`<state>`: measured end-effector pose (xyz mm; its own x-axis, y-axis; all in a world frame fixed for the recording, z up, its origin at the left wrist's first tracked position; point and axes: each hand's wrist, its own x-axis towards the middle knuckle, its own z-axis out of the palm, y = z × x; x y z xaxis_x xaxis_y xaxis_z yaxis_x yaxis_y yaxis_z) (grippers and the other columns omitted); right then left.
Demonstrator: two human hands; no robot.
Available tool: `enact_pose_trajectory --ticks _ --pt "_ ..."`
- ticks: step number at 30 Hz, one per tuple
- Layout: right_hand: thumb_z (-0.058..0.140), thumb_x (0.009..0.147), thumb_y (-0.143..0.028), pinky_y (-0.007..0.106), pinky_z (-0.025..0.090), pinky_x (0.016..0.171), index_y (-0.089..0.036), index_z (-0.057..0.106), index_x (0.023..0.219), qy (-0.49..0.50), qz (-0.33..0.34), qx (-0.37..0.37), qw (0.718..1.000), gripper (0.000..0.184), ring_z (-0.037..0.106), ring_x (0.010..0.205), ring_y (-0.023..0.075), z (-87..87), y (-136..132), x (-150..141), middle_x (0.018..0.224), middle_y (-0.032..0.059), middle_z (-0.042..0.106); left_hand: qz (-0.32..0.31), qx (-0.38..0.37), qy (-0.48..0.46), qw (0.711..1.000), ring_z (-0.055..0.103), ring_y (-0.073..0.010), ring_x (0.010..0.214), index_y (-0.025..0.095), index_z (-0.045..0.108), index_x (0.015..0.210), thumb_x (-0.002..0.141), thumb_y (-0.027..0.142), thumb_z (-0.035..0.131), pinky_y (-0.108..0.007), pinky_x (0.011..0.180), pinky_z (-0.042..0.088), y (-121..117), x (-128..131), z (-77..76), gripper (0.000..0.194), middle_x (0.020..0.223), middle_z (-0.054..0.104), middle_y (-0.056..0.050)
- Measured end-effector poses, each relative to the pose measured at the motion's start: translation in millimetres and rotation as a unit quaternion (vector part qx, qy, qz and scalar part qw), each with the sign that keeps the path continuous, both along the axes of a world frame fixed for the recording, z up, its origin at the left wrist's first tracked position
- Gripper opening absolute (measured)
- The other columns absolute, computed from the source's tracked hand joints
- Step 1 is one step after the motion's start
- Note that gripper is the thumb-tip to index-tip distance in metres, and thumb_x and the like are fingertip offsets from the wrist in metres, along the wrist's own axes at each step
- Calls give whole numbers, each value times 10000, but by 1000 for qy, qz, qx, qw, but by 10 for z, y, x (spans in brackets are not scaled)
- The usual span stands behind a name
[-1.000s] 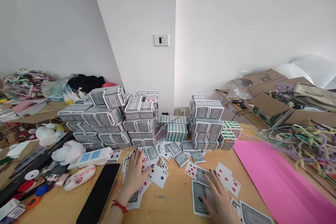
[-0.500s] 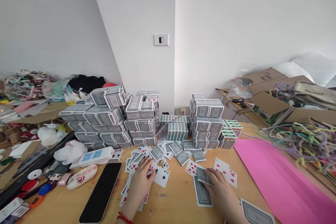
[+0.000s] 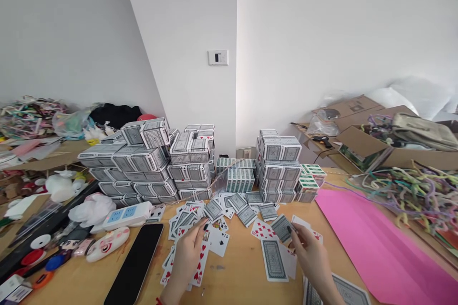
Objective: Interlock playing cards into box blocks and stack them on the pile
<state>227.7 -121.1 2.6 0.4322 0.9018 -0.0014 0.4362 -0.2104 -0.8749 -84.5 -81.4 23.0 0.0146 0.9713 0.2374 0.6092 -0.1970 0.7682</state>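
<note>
My right hand pinches a grey-backed playing card between thumb and fingers, its patterned back toward me. Below it on the wood lie a face-down card and a face-up card, with a ten of diamonds to the left. My left hand is closed, thumb and fingers together over a loose heap of face-up and face-down cards. What its fingertips hold, if anything, is hard to make out. Beside it lies a two of spades.
Stacks of boxed-up cards stand at the back left, another stack at the back right. Green-sided boxes sit between. A phone and power strip lie left; pink paper and pipe cleaners are right.
My right hand has lifted its card up off the face-down card, uncovering a face-up card beside it. My left hand has drawn its fingers together and turned on its side above the heap.
</note>
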Motion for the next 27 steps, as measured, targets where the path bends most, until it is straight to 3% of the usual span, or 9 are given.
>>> enact_pose_trajectory --ticks 3,7,11,13,15,17,21,25,27 --pt "502 715 -520 240 368 410 -179 564 834 165 20 25 986 367 484 428 143 68 92 -110 464 -30 499 63 -38 -54 996 655 -218 727 180 639 990 790 379 427 -274 619 508 -28 141 3 353 869 700 -86" --pt "600 642 -527 188 272 371 -188 451 604 335 -9 35 942 372 352 376 69 213 296 -339 442 -79 369 139 -92 -198 966 589 -177 426 151 597 978 795 421 410 -257 451 473 73 359 52 375 571 674 -62" --pt "649 598 -491 178 261 363 -192 437 606 458 -19 48 887 367 276 350 46 303 564 -676 420 -110 293 140 -80 -356 921 613 -210 476 176 569 782 758 467 459 -305 483 501 261 671 94 312 509 643 -45" --pt "646 603 -473 180 287 370 -192 474 687 472 -30 88 877 340 310 356 55 275 658 -863 421 -110 320 125 -67 -410 901 645 -223 575 185 539 680 740 441 493 -328 571 522 321 842 49 266 620 679 -76" --pt "619 627 -481 178 282 350 -207 490 866 442 -91 131 883 386 334 349 71 201 691 -1027 420 -108 371 115 -58 -443 887 659 -234 679 189 529 658 742 400 494 -342 639 526 340 981 -42 230 739 697 -96" --pt "593 657 -486 181 278 338 -212 478 957 400 -102 157 897 422 358 346 87 102 666 -1142 409 -102 394 106 -47 -437 892 652 -244 795 187 569 713 749 360 484 -351 698 520 328 1056 -148 196 875 692 -105" --pt "600 644 -490 204 313 347 -176 566 856 380 -17 133 915 381 381 351 94 -74 557 -1197 410 -72 430 54 13 -347 936 548 -252 1048 187 662 747 712 238 486 -357 853 464 299 1030 -274 186 1115 611 -102" --pt "661 577 -472 228 370 400 -150 608 786 449 65 104 885 387 496 445 135 -144 511 -1120 534 1 574 2 54 -252 966 503 -228 1107 208 678 742 727 150 407 -369 889 446 282 954 -265 277 1202 552 -73" --pt "660 564 -499 229 374 412 -151 617 811 470 63 103 875 429 535 498 155 -140 513 -1077 613 27 618 -23 65 -198 978 508 -214 1100 221 680 770 725 104 372 -373 895 443 257 943 -247 333 1179 568 -61"
